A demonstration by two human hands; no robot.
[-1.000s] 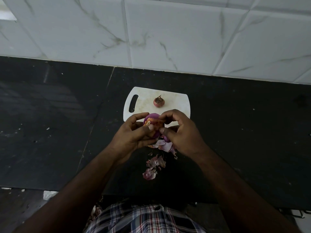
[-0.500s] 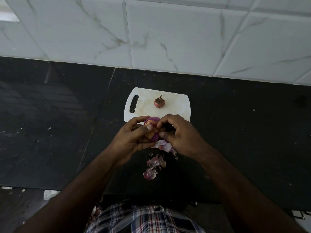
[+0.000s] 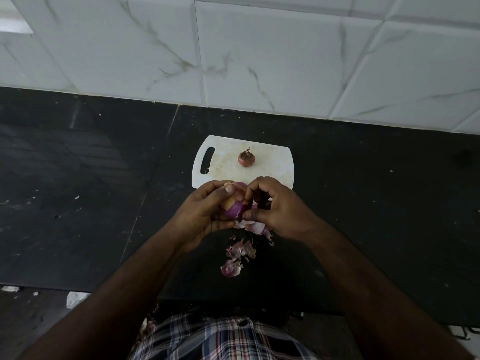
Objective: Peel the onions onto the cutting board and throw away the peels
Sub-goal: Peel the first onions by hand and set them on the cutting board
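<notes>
A purple onion (image 3: 235, 207), partly peeled, sits between both hands just in front of the white cutting board (image 3: 272, 162). My left hand (image 3: 205, 216) grips it from the left, thumb on top. My right hand (image 3: 275, 210) pinches a strip of skin on the onion's right side with curled fingers. A small unpeeled onion (image 3: 246, 158) rests on the middle of the board. Loose pink peels (image 3: 240, 252) lie on the black counter below my hands, a few more (image 3: 255, 227) under the right hand.
The black stone counter (image 3: 78, 193) runs left and right, backed by a white marble-tiled wall (image 3: 259, 53). The counter's front edge is close to my checked shirt (image 3: 223, 339). White scraps (image 3: 76, 298) lie on the floor at lower left.
The onion has turned in my left hand, so more purple flesh shows. My right fingers have shifted down its right side, still pinching skin.
</notes>
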